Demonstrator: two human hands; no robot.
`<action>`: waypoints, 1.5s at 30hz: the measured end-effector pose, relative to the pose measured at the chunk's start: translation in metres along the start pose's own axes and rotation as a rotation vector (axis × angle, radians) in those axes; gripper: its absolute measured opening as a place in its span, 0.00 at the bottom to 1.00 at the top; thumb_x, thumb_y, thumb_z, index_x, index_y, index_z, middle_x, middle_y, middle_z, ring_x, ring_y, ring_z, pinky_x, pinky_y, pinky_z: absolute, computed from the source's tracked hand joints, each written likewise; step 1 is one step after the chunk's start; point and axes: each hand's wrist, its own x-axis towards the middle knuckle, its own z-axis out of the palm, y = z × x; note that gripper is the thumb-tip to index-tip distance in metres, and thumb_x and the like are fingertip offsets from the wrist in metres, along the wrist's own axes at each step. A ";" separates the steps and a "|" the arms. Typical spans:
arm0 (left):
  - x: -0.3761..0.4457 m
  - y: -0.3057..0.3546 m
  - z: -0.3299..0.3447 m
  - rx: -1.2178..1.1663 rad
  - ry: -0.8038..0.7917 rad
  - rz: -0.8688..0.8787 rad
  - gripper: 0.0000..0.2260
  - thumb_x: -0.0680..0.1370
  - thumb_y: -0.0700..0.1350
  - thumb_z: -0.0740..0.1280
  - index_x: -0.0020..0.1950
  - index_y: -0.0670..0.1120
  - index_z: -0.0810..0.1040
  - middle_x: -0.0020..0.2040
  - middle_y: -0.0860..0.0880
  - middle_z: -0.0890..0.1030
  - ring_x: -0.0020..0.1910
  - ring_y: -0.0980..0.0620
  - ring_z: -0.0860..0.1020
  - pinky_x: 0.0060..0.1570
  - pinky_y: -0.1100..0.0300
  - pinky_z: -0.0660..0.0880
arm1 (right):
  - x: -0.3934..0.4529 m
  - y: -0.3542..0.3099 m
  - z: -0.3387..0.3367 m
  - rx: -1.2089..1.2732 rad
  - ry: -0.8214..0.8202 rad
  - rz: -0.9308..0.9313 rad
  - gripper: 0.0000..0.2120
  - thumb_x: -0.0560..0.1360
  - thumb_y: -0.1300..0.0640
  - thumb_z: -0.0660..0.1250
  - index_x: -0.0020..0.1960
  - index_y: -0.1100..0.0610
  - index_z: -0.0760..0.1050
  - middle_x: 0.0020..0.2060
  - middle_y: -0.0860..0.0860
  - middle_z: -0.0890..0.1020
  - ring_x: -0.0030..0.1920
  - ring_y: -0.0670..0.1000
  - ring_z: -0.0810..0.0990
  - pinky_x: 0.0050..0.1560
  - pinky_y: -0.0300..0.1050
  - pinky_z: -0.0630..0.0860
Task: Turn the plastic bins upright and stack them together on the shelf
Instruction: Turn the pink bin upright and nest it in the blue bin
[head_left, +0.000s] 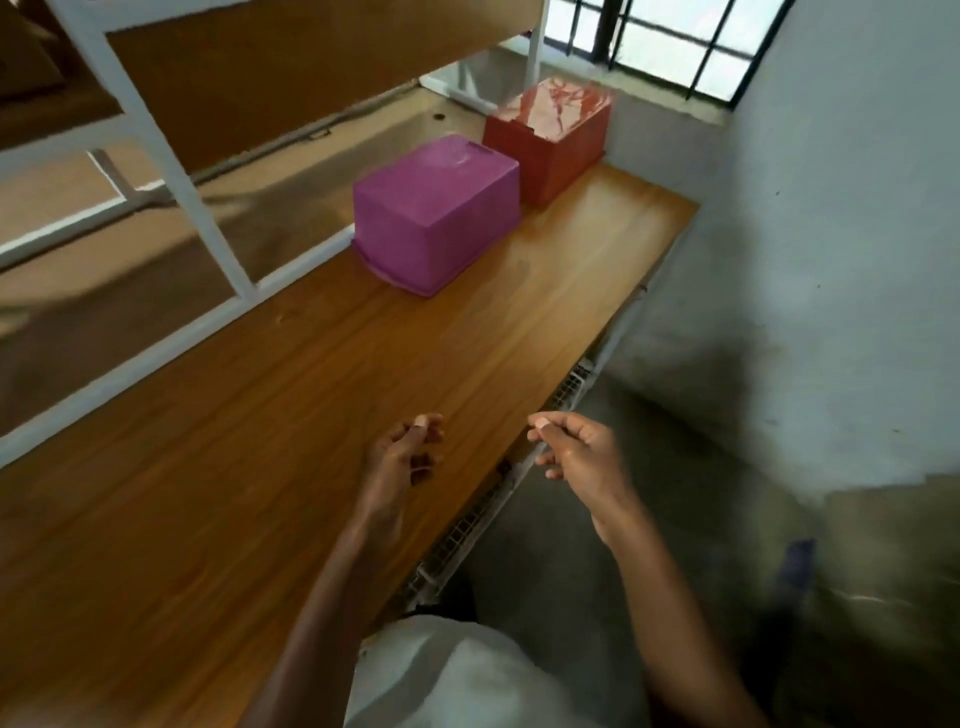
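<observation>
Two plastic bins sit upside down at the far end of a wooden shelf (311, 415) — a purple bin (436, 213) nearer the camera and a red bin (550, 137) just behind it, close to the window (670, 47). The two stand side by side, so near that they may be touching (the blur makes it hard to say). Each rests on its rim with its flat bottom facing up.

Both hands hang in the foreground, well apart from the bins and holding nothing. The left hand (402, 457) is over the shelf's near part, fingers loosely curled toward the palm, thumb up. The right hand (576, 452) hovers past the shelf's right edge, above the grey floor (597, 545), likewise half-curled and empty.

A white metal frame (156, 150) runs along the shelf's left side, and a pale wall (831, 208) rises on the right.
</observation>
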 end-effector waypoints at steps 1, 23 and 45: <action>0.019 0.009 0.005 -0.004 -0.002 0.016 0.15 0.86 0.52 0.60 0.61 0.50 0.84 0.57 0.48 0.84 0.53 0.46 0.81 0.52 0.53 0.74 | 0.016 -0.008 -0.002 0.000 -0.007 0.007 0.07 0.83 0.53 0.68 0.56 0.48 0.86 0.47 0.48 0.88 0.41 0.46 0.84 0.40 0.40 0.79; 0.275 0.095 0.107 -0.109 0.663 0.012 0.11 0.83 0.52 0.67 0.65 0.51 0.79 0.58 0.46 0.83 0.50 0.49 0.81 0.49 0.52 0.78 | 0.418 -0.124 -0.011 -0.172 -0.424 0.017 0.08 0.84 0.57 0.67 0.62 0.55 0.76 0.50 0.51 0.81 0.43 0.50 0.80 0.41 0.46 0.78; 0.339 0.105 0.153 0.163 0.883 -0.047 0.25 0.81 0.49 0.70 0.78 0.51 0.69 0.72 0.47 0.76 0.70 0.44 0.76 0.61 0.51 0.76 | 0.550 -0.162 -0.008 -0.212 -0.521 -0.050 0.37 0.76 0.58 0.73 0.82 0.48 0.66 0.75 0.53 0.75 0.74 0.58 0.74 0.73 0.63 0.72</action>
